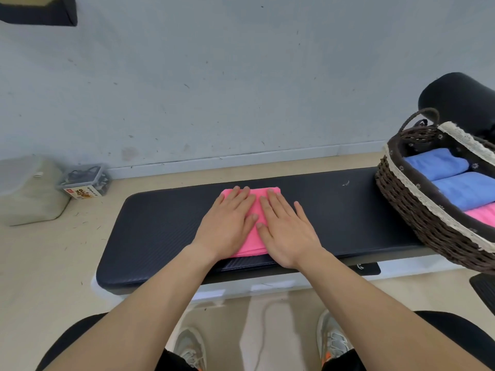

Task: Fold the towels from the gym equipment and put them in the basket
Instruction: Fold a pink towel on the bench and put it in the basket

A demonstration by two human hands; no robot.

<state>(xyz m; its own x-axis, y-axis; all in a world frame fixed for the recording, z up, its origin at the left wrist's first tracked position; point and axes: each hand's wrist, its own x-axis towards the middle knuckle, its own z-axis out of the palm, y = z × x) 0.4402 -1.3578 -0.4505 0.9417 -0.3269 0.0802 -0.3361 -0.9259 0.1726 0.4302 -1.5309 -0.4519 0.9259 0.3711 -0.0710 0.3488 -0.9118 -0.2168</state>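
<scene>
Nearest, at the bottom edge: two grey trainers (190,346) on pale floor, with dark-clad knees at either side. Above them, bare forearms reaching forward. Flat on a folded pink towel (253,243), side by side: left hand (227,223) and right hand (288,231), palms down, fingers straight and slightly spread, thumbs close together. No curl, no pinch, only pressing. Under the towel, a long black padded bench (160,223), with the towel about midway along it and near its front edge. At the bench's right end, resting on the pad: a dark wicker basket (417,210) with lace trim and a hoop handle. Inside it, two folded blue towels (466,191) and, nearer, a strip of pink (482,214), probably another towel, cut off by the frame edge. Behind the basket, a black roller pad (460,95). Farther off, on the floor to the left against the grey wall: a clear lidded box (85,180) and a cloudy plastic tub (29,188).
</scene>
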